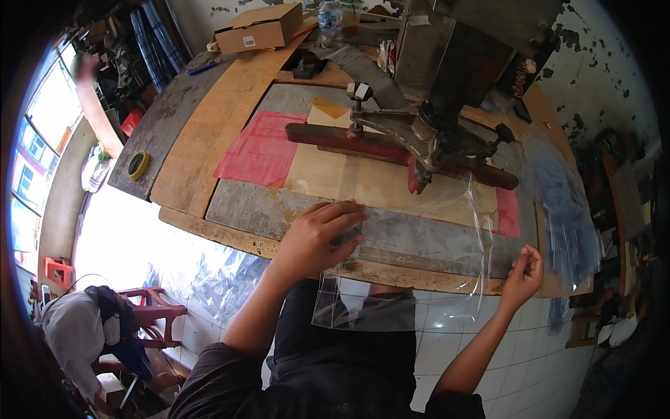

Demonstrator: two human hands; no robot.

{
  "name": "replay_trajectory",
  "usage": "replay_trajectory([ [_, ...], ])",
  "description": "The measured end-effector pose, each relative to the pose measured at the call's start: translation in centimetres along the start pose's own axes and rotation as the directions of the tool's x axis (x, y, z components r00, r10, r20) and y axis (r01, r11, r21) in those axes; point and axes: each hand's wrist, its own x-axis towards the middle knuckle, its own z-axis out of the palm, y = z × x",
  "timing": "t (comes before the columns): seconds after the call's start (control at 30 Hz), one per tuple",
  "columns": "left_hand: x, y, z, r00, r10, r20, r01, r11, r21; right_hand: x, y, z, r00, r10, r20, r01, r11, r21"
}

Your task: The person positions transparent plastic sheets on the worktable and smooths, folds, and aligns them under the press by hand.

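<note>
The clear plastic sheet lies at the near edge of your worktable, partly on it and partly hanging over your lap; it is thin, glossy and creased along its right side. Beyond it, a cream panel lies flat, with pink-red material at its left end and more at its right. Over the panel stands a press, its long bar worn, dark and reddish.

Your worktable's grey plate is scuffed, and its near wooden edging is pitted. A yellow tape roll sits at left, a cardboard box at the far left, and a pile of clear film at right. The floor is white tile; the far wall's paint is flaking. At near left, a person bends beside a red stool.

Your left hand rests at the sheet's left side, thumb and fingers parted. Your right hand has curled fingers near its right side; whether it grips the film cannot be told.
</note>
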Motion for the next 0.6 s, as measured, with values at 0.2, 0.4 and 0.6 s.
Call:
replay_trajectory([
  [0.2,-0.37,-0.33,-0.06,0.999,-0.028,-0.045,0.028,1.000,-0.012,-0.03,-0.17,0.03,1.000,0.005,-0.011,-0.005,1.000,-0.004],
  [0.4,-0.36,-0.02,-0.31,0.997,-0.058,-0.060,0.057,0.998,-0.027,-0.05,-0.21,-0.01,1.000,0.003,-0.016,-0.003,1.000,-0.007],
  [0.6,-0.39,-0.07,-0.19,0.996,-0.061,-0.063,0.058,0.998,-0.036,0.09,0.26,-0.14,1.000,-0.015,-0.027,0.015,1.000,-0.004],
])
